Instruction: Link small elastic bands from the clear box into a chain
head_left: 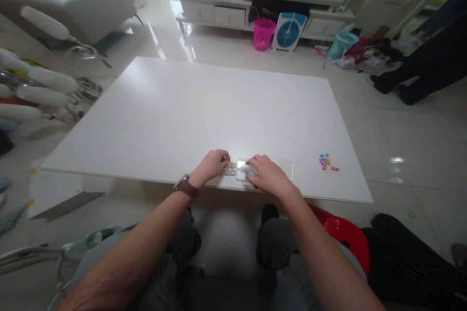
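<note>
My right hand (268, 172) grips a small clear plastic box (241, 174) near the table's front edge, thumb and fingers on its right side. Just left of the box, a little heap of pale, ring-like pieces (229, 172) lies on the white table (226, 107). My left hand (215, 162), with a watch on its wrist, is bent over that heap with its fingertips drawn together; whatever they hold is too small to make out. A flat clear plate (287, 169) lies beyond my right wrist, partly hidden by it.
Small bright-coloured pieces (324, 162) lie scattered at the table's right. A red stool (346, 240) stands below the right front edge. Across the floor are a pink basket (263, 34), a blue fan (289, 31) and a low cabinet (229, 15). A person's legs (423, 68) show at far right.
</note>
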`<state>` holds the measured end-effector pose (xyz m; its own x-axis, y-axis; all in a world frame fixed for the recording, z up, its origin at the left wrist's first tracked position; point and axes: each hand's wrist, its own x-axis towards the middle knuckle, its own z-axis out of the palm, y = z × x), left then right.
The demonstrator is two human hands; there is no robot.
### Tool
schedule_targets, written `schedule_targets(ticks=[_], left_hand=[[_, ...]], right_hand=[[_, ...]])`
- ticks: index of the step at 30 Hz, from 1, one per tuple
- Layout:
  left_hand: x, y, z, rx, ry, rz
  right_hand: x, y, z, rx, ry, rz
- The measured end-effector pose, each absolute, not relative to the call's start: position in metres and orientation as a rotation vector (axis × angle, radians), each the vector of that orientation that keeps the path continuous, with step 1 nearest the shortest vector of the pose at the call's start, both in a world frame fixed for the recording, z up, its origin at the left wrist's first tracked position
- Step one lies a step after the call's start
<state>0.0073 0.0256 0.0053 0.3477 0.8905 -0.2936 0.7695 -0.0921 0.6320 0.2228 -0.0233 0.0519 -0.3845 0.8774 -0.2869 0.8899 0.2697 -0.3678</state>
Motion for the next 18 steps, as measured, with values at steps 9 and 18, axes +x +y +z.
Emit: schedule_targets(ticks=[9,18], left_hand=[[0.002,0.031,0.010,1.998,1.521,0.197],[-0.001,0.030,0.016,2.013,1.592,0.207]], right_hand=[[0.218,-0.021,0.056,1.701,2.480,-0.762],[0.222,-0.023,0.054,1.709,2.461,-0.753]])
